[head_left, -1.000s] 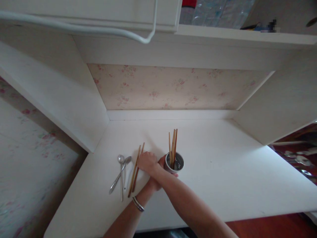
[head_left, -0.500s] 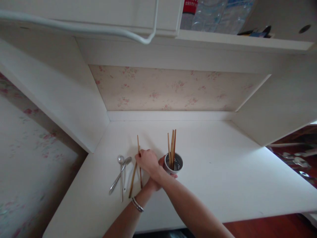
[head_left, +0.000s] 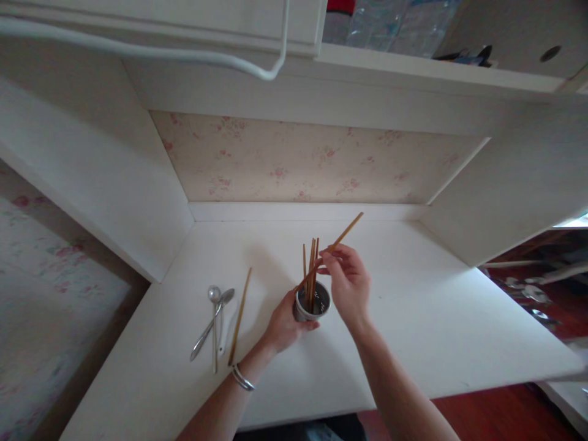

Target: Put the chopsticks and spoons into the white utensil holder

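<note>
My left hand (head_left: 283, 323) is wrapped round a grey cup (head_left: 301, 315) from its left side; a silver bangle circles that wrist. Several wooden chopsticks (head_left: 312, 263) stand upright in the cup. Between the thumb and fingers of my right hand (head_left: 350, 275) is one more chopstick (head_left: 348, 229), tilted, its lower end by the cup's rim at the left. A single chopstick (head_left: 241, 315) lies on the white tabletop left of my left hand. Beside it several metal spoons (head_left: 214, 324) lie together, two of them crossing.
The white tabletop (head_left: 413, 331) runs out to the right. White side panels (head_left: 128, 165) and a floral back wall (head_left: 275, 162) enclose it. Overhead is a shelf (head_left: 413, 73) with plastic bottles (head_left: 376, 24); a white tube (head_left: 160, 55) hangs at upper left.
My right hand has crossed from the left of the cup to its right, carrying a chopstick off the table. My left hand still holds the cup. The view has shifted slightly.
</note>
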Motion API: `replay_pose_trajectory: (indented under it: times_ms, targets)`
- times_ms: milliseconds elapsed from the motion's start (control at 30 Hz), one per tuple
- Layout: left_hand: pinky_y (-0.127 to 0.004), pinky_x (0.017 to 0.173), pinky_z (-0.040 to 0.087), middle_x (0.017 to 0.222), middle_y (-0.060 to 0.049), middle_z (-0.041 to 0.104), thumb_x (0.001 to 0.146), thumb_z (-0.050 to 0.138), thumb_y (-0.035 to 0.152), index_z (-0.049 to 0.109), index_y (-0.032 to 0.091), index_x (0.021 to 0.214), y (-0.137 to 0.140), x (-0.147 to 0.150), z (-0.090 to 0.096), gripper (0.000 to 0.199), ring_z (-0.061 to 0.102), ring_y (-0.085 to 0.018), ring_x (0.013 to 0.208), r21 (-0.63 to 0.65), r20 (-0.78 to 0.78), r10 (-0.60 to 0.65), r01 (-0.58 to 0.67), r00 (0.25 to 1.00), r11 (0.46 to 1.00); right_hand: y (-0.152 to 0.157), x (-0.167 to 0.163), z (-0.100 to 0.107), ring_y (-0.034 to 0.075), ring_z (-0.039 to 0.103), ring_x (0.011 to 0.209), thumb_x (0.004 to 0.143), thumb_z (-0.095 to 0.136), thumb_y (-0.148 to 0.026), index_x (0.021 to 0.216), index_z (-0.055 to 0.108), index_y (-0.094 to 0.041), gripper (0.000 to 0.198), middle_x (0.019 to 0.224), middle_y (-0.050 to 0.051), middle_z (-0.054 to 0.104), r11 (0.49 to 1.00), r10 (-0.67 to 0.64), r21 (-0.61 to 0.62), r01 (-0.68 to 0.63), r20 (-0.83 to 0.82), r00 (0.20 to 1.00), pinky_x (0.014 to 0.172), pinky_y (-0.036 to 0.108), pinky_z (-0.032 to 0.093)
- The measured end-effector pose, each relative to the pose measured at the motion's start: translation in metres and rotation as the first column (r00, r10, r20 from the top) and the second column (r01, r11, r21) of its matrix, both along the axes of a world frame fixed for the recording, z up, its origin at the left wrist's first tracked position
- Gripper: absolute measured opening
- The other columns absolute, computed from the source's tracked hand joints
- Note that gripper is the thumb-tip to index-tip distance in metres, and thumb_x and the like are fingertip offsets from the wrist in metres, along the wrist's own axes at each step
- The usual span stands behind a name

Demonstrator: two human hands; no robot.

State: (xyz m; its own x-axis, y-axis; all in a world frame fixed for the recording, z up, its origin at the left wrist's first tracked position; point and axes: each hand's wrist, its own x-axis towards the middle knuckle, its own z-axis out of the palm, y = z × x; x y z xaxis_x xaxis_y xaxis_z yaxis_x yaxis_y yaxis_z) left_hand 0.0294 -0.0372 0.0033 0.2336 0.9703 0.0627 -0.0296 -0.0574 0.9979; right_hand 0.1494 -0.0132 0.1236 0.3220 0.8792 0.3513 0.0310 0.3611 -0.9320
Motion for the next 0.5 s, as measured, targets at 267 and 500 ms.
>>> replay_pose_trajectory:
  times_ms: [267,500]
  targets:
    - [-0.050,0.108,0.037,0.126,-0.011,0.063,0.053,0.087,0.017,0.056,0.020,0.128,-0.002,0.004,0.003,0.081,0.056,-0.031,0.118,-0.059,0.054,0.003,0.000,0.999,0.998,0.011,0.040,-0.040,0.021,0.069,0.075,0.087,0.058,-0.049,0.092,0.067,-0.018,0.033,0.084,0.007,0.070,0.975,-0.042,-0.206,0.087,0.212,0.976,0.061,0.032,0.059]
    - [-0.048,0.106,0.040,0.127,-0.011,0.063,0.054,0.087,0.019,0.055,0.018,0.127,0.000,0.007,-0.002,0.079,0.057,-0.030,0.118,-0.056,0.085,0.007,-0.003,0.996,0.998,0.000,0.029,-0.066,0.020,0.068,0.079,0.090,0.053,-0.044,0.086,0.073,-0.020,0.032,0.087,0.006,0.073,0.981,0.071,-0.193,0.011,0.411,0.909,0.068,0.031,0.056]
